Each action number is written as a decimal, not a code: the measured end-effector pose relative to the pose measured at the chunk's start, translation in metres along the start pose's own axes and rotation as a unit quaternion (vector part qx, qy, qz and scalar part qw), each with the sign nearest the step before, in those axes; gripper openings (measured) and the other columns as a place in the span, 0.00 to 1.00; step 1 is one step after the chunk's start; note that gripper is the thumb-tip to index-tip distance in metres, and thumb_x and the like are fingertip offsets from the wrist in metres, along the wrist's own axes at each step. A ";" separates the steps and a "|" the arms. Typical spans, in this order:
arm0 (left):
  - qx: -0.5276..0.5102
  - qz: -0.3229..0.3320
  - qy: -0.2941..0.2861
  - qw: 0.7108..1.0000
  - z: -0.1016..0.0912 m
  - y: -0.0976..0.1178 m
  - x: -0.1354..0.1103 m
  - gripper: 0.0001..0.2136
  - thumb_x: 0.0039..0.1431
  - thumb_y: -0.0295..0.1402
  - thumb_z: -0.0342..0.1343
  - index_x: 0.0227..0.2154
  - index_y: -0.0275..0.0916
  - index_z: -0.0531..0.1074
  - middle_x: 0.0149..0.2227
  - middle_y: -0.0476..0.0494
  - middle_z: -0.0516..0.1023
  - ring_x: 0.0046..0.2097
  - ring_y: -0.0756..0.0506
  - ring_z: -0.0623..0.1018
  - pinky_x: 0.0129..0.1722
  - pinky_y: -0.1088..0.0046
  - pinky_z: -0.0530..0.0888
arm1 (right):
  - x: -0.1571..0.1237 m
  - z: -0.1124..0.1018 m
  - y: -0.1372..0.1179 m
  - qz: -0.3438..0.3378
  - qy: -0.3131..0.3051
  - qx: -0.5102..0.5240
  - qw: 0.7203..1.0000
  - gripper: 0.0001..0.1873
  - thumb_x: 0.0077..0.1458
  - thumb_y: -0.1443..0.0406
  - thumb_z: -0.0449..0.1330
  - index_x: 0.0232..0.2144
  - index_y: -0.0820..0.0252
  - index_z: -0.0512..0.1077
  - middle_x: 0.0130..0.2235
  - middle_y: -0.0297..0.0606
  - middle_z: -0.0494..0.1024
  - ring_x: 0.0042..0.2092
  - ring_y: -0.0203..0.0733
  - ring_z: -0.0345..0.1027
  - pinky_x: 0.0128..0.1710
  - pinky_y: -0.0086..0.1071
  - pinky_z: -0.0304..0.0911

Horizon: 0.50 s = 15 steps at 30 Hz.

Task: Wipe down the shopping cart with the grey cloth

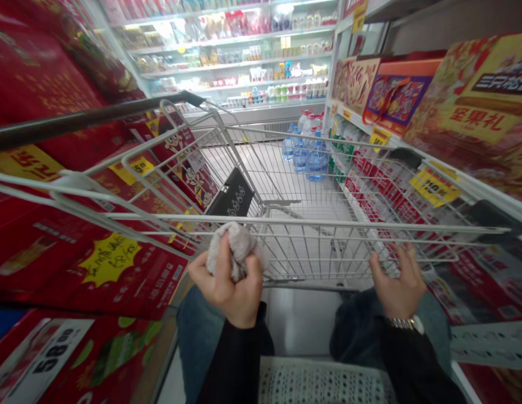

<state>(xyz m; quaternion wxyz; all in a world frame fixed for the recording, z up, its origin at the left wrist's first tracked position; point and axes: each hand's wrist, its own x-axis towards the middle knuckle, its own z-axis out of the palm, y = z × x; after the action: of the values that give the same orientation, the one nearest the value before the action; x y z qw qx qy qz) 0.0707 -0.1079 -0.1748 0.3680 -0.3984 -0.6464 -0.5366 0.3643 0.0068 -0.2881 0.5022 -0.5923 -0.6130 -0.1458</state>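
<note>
Grey cloth [238,247], silver cart [311,227]

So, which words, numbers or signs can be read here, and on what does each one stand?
"58.00": white price card on a red box, lower left.
"坚果礼": yellow gift box, upper right.
"三只松", cut off by the picture's edge: dark band on that box.
Yellow star sign, handwritten: not legible.
Yellow shelf tags: too blurred.
Black flap in the cart: pictograms only.

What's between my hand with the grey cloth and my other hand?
In the head view, only the cart's wire mesh runs between the left hand, gripping the cloth, and the right hand; bare floor shows through it.
</note>
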 end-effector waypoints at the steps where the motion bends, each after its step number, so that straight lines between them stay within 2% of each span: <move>1: 0.002 -0.004 0.020 1.000 0.000 -0.007 0.004 0.25 0.49 0.28 0.62 0.54 0.38 0.75 0.46 0.40 0.66 0.48 0.43 0.72 0.50 0.61 0.75 | 0.000 0.000 -0.001 0.001 0.000 -0.001 1.000 0.26 0.56 0.56 0.65 0.54 0.62 0.74 0.62 0.55 0.72 0.60 0.61 0.71 0.57 0.52 0.70; 4: -0.001 -0.023 0.027 0.999 0.000 -0.009 0.006 0.26 0.50 0.28 0.62 0.55 0.38 0.74 0.47 0.40 0.66 0.49 0.43 0.72 0.51 0.60 0.75 | 0.000 -0.002 -0.003 0.006 0.004 -0.002 1.000 0.26 0.56 0.56 0.65 0.53 0.63 0.74 0.61 0.56 0.72 0.60 0.61 0.71 0.57 0.50 0.70; 6: -0.016 -0.030 -0.007 0.999 -0.001 0.004 0.000 0.27 0.51 0.27 0.61 0.56 0.39 0.73 0.48 0.39 0.66 0.50 0.43 0.72 0.52 0.60 0.75 | 0.000 -0.002 -0.004 0.007 0.004 0.000 1.000 0.25 0.56 0.56 0.65 0.53 0.63 0.74 0.61 0.55 0.72 0.60 0.61 0.71 0.57 0.49 0.69; 9: -0.050 -0.006 -0.079 0.996 -0.003 0.027 -0.009 0.27 0.51 0.26 0.61 0.57 0.40 0.72 0.49 0.39 0.67 0.51 0.43 0.73 0.52 0.61 0.75 | 0.001 -0.002 -0.002 0.008 0.002 0.002 1.000 0.26 0.55 0.56 0.66 0.53 0.62 0.74 0.61 0.55 0.73 0.60 0.60 0.72 0.57 0.49 0.69; 11: -0.059 0.013 -0.100 0.993 -0.004 0.032 -0.010 0.26 0.51 0.25 0.61 0.55 0.40 0.73 0.50 0.38 0.68 0.51 0.43 0.73 0.52 0.62 0.75 | 0.000 -0.003 0.000 0.009 0.001 0.003 1.000 0.26 0.55 0.56 0.66 0.52 0.62 0.75 0.60 0.55 0.73 0.60 0.60 0.71 0.57 0.49 0.69; 13: -0.046 0.017 -0.084 0.995 -0.005 0.025 -0.005 0.26 0.50 0.26 0.62 0.55 0.41 0.74 0.50 0.39 0.68 0.50 0.43 0.73 0.51 0.62 0.75 | 0.000 -0.003 0.002 0.009 0.000 0.003 1.000 0.26 0.55 0.55 0.66 0.52 0.63 0.75 0.60 0.55 0.73 0.60 0.60 0.71 0.58 0.50 0.69; 15: -0.016 0.011 -0.048 0.999 -0.007 0.007 0.005 0.26 0.49 0.27 0.62 0.55 0.40 0.74 0.49 0.38 0.68 0.50 0.42 0.73 0.51 0.61 0.75 | 0.000 -0.003 0.002 0.009 -0.001 0.002 1.000 0.26 0.55 0.55 0.66 0.52 0.63 0.75 0.61 0.55 0.73 0.60 0.60 0.71 0.59 0.51 0.68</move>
<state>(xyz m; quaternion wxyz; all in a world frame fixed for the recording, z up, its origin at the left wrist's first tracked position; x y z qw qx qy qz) 0.0752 -0.1137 -0.1664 0.3361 -0.4370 -0.6501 -0.5229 0.3675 0.0048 -0.2871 0.5042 -0.5965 -0.6087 -0.1393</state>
